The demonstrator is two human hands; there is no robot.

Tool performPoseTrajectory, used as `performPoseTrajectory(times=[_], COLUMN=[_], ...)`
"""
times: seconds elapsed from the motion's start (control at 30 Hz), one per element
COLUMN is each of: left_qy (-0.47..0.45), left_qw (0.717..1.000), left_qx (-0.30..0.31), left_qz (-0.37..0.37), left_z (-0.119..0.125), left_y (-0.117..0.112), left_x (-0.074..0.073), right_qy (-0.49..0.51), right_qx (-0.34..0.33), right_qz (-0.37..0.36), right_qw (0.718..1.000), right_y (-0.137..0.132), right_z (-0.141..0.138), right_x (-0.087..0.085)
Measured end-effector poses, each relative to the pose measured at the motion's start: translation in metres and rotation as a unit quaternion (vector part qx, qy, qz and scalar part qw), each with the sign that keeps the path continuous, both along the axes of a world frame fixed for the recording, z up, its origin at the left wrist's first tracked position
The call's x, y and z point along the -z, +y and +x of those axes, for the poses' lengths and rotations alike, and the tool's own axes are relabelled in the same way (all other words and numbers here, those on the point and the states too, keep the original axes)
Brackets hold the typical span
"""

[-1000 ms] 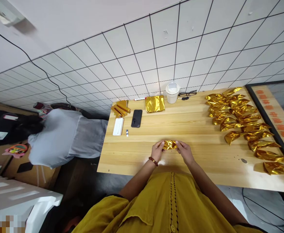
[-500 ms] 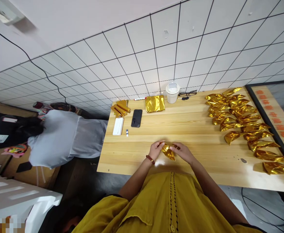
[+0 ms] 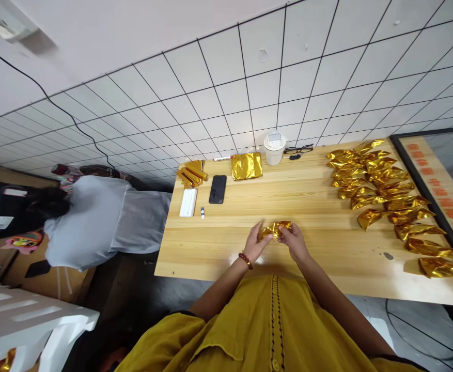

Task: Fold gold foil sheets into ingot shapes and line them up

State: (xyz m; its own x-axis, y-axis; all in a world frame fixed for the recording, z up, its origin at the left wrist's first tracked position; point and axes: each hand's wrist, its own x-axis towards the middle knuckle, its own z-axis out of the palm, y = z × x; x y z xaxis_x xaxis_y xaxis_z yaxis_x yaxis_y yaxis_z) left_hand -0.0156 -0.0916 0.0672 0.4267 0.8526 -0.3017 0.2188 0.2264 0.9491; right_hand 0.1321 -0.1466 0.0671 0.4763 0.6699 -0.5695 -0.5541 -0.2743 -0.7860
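Observation:
A small piece of gold foil paper [image 3: 275,229] is pinched between both my hands, just above the wooden table [image 3: 311,248] near its front edge. My left hand [image 3: 256,243], with a bead bracelet at the wrist, grips its left end. My right hand [image 3: 295,242] grips its right end with fingers curled. The foil looks partly folded and crumpled.
Several folded gold foil pieces [image 3: 381,194] lie in rows at the table's right. At the back are a flat stack of gold foil sheets [image 3: 247,166], gold strips [image 3: 192,173], a black phone [image 3: 217,189], a white case [image 3: 188,202], a white cup [image 3: 275,148] and glasses [image 3: 299,150]. A person in grey [image 3: 102,219] bends over at left.
The foil piece was turned downward between my hands half a second ago; now it is raised and level again, and both hands sit a little higher over the table.

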Motion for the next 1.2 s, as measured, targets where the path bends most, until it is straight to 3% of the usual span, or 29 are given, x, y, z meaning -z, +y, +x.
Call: performPoseTrajectory(times=[0.17, 0.33, 0.5, 0.77, 1.2], left_qy=[-0.061, -0.061, -0.053, -0.045, -0.051], left_qw=[0.983, 0.981, 0.991, 0.990, 0.990], left_qx=[-0.094, -0.145, -0.098, -0.105, -0.106], left_qz=[-0.146, -0.111, -0.068, -0.082, -0.073], left_z=[0.007, 0.009, 0.008, 0.015, 0.015], left_y=[-0.001, 0.007, 0.008, 0.000, -0.003], left_x=[0.005, -0.003, -0.007, -0.002, -0.003], right_qy=[0.048, -0.016, -0.106, -0.132, -0.257], right_qx=[0.028, -0.035, -0.102, -0.006, -0.069], right_qz=[-0.007, 0.001, 0.024, 0.017, 0.047], right_qw=[0.998, 0.999, 0.989, 0.991, 0.963], right_y=[0.001, 0.001, 0.000, 0.002, -0.004], right_z=[-0.010, -0.012, -0.008, -0.011, -0.010], right_x=[-0.003, -0.002, 0.001, 0.010, 0.012])
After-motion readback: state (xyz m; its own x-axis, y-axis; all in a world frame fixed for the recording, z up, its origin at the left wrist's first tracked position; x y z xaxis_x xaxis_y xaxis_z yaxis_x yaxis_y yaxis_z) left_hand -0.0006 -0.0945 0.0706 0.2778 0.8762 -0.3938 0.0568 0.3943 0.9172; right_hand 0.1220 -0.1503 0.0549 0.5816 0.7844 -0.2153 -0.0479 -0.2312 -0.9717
